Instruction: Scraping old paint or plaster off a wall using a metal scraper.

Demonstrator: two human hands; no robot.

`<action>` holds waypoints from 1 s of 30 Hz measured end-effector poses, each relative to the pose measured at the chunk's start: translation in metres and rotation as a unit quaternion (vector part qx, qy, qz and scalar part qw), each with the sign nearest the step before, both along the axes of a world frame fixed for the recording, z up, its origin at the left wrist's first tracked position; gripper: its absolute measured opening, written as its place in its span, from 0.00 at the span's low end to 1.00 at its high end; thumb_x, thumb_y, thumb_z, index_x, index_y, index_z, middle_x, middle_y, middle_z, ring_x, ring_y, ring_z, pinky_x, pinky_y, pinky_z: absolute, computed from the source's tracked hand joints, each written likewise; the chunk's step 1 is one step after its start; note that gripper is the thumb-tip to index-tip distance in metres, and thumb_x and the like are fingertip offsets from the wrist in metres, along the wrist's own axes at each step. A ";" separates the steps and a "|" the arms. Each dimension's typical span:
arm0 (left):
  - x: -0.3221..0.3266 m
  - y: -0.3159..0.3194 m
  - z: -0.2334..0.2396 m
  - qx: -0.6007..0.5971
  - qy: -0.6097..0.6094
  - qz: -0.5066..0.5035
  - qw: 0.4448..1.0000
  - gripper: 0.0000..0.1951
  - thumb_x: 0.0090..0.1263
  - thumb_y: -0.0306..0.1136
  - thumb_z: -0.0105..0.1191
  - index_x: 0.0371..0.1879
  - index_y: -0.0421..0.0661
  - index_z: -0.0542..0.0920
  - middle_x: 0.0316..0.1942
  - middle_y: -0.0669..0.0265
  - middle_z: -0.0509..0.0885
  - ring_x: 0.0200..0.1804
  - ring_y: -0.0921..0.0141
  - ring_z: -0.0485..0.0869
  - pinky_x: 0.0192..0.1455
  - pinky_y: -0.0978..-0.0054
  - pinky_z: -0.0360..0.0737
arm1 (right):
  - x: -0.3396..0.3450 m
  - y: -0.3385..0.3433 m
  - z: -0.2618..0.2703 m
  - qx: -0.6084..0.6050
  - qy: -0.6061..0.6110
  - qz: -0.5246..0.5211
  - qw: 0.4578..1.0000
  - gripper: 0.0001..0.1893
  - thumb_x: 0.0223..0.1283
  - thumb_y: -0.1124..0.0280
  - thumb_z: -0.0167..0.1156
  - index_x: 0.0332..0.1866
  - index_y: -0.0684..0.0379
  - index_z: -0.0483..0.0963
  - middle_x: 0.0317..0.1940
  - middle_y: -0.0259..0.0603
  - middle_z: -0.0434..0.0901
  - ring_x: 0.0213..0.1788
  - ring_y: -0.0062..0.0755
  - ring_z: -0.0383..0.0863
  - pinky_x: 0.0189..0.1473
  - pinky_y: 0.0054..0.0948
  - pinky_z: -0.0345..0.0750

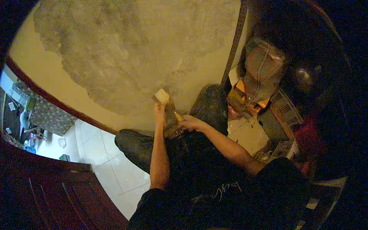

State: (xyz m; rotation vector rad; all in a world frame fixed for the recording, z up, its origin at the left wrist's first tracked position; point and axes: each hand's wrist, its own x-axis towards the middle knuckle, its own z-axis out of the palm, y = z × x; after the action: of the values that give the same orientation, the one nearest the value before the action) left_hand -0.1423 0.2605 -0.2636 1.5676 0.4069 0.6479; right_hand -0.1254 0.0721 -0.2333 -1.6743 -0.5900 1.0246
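My left hand (160, 112) is raised before a yellowish wall (120, 122) and grips a small pale block (162, 96); its material is unclear. Just right of it and a little lower, my right hand (193, 123) is closed around a slim yellowish tool (178, 116) with a small light tip, pointing up and left. The tool's kind cannot be told in the dim light. Block and tool are apart. A large rough greyish patch (123, 57) covers much of the wall above my hands. Pale crumbs lie on the dark cloth below them.
My bent knees (211, 106) flank my hands close to the wall. A grey bag with a seam (263, 63), an open box (238, 89) and printed paper (286, 106) crowd the right. At left, a dark red frame (57, 105) edges an opening onto tiled floor (115, 169), beside a brown panel (57, 192).
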 end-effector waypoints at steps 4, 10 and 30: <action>-0.001 -0.002 0.008 0.050 0.046 -0.016 0.998 0.17 0.69 0.41 0.56 0.49 0.41 0.77 0.45 0.64 0.83 0.45 0.70 0.79 0.50 0.72 0.74 | 0.003 0.000 0.001 -0.011 -0.012 -0.002 1.000 0.11 0.58 0.60 0.59 0.25 0.54 0.72 0.16 0.27 0.67 0.14 0.17 0.61 0.14 0.21 0.57; 0.003 -0.004 0.008 0.010 -0.048 -0.033 0.998 0.16 0.70 0.38 0.55 0.51 0.41 0.77 0.44 0.64 0.84 0.45 0.70 0.81 0.49 0.72 0.75 | 0.003 0.000 0.020 -0.040 0.038 -0.024 0.998 0.10 0.57 0.61 0.59 0.26 0.53 0.70 0.16 0.26 0.67 0.15 0.16 0.61 0.15 0.20 0.57; 0.003 0.005 -0.012 0.152 -0.012 0.003 0.988 0.19 0.69 0.42 0.55 0.51 0.39 0.77 0.46 0.63 0.83 0.47 0.68 0.79 0.50 0.70 0.74 | 0.002 0.001 0.009 0.049 0.010 -0.013 0.999 0.10 0.57 0.60 0.58 0.32 0.56 0.72 0.18 0.27 0.66 0.16 0.18 0.62 0.17 0.20 0.59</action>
State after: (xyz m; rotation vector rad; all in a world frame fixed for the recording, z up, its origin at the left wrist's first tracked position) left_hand -0.1388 0.2655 -0.2753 1.8456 0.3045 0.7581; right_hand -0.1237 0.0726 -0.2244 -1.5809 -0.5941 0.9769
